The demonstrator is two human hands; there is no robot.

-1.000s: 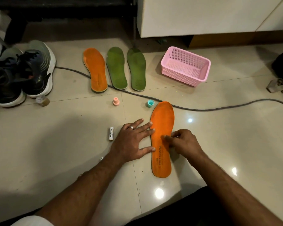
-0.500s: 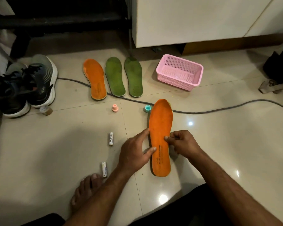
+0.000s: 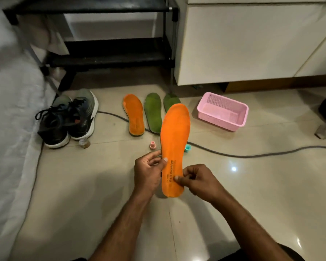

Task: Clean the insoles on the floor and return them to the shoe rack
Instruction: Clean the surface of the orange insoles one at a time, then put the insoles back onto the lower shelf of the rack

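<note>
**Orange insole off the floor, both hands on the heel end**

So you've got the orange insole held up in front of you, printed side facing you, toe pointing away toward 12 o'clock. Your left hand pinches its left edge near the heel, thumb on top and fingers curled behind. Your right hand pinches the right edge a bit lower, thumb tip on the printed part. Two hands on the heel end makes sense to me: the thing looks floppy, and holding it by both edges keeps it flat enough to check over.

The other three are down on the tiles at about 12 o'clock: the second orange insole on the left, a green insole next to it, and another green insole mostly hidden behind the one you're holding. They're lined up side by side just in front of the shoe rack, so my guess is that's your queue.

A pair of sneakers sits at 10 o'clock, and the pink basket at 1 o'clock looks empty from here. A grey cable runs across the floor under everything, with a small pink cap and a teal cap beside it.

I can't see a cloth or brush anywhere, so I can't tell if this one's cleaned already. If you're heading to the rack, mind that cable.
</note>
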